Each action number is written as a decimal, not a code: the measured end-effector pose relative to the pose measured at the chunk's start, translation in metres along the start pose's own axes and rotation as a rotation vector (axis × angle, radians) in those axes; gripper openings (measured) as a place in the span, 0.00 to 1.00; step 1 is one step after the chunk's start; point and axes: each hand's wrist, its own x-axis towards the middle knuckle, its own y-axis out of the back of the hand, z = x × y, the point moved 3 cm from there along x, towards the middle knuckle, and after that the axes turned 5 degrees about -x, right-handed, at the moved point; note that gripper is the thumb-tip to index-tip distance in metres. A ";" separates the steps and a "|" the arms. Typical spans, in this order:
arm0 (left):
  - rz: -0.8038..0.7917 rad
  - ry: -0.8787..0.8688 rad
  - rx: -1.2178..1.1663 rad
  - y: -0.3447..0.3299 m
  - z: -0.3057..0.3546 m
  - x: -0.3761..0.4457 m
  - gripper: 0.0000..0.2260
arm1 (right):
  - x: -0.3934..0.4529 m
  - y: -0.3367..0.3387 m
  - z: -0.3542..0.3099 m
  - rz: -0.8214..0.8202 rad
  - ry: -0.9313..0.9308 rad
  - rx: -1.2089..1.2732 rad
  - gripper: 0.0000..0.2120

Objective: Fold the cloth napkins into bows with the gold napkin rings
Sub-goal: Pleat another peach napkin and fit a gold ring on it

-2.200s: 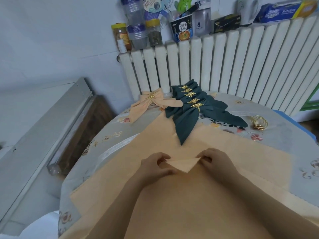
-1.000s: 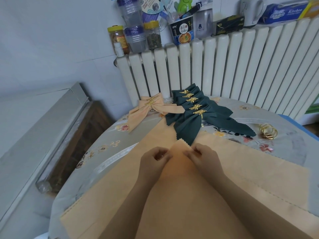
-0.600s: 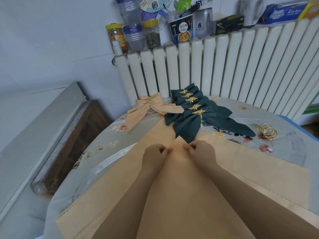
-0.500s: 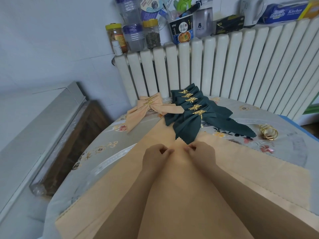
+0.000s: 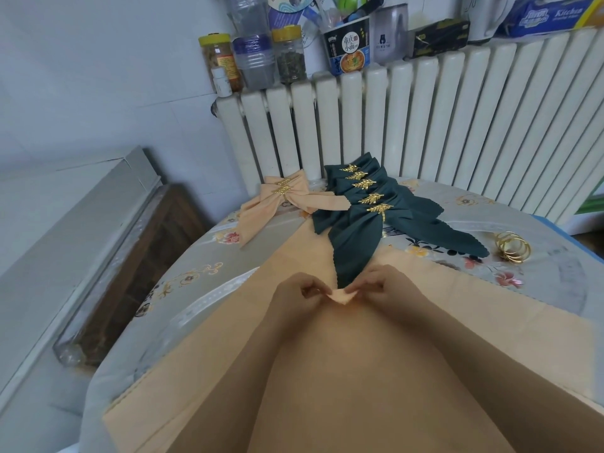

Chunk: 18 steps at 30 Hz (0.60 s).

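Head view: saw both hands pinching one small corner of the peach napkin [image 5: 376,371], left hand [image 5: 299,294] and right hand [image 5: 389,287] close together, corner lifted a little between fingertips. Napkin spread flat on the table [image 5: 202,279], tip touching the dark green bows [image 5: 362,217]. Two peach bows [image 5: 281,197] done behind. Spare gold rings [image 5: 512,247] waiting far right. Looked like an early fold. Next, probably: bring the corner back and press flat, keeping edges even.
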 end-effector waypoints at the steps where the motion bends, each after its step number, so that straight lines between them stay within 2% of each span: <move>1: -0.035 -0.052 0.068 0.000 -0.001 -0.001 0.09 | -0.002 0.001 0.001 -0.035 0.039 -0.068 0.11; 4: -0.032 -0.150 0.198 -0.003 0.002 -0.004 0.06 | -0.007 0.002 0.002 -0.080 0.055 -0.221 0.08; 8: -0.016 -0.150 0.362 -0.008 0.005 -0.001 0.10 | -0.006 0.000 -0.004 -0.076 -0.071 -0.267 0.09; 12: -0.072 -0.029 0.396 -0.010 0.011 0.005 0.15 | -0.006 -0.009 -0.013 -0.022 -0.118 -0.436 0.14; 15: -0.111 0.076 0.318 -0.009 0.015 0.005 0.16 | -0.003 -0.011 -0.016 -0.023 -0.227 -0.430 0.22; 16: -0.109 0.065 0.318 -0.009 0.016 0.004 0.14 | -0.003 -0.011 -0.019 -0.030 -0.233 -0.452 0.22; 18: -0.079 -0.059 0.422 -0.009 0.018 0.003 0.10 | -0.002 -0.011 -0.022 -0.028 -0.173 -0.558 0.16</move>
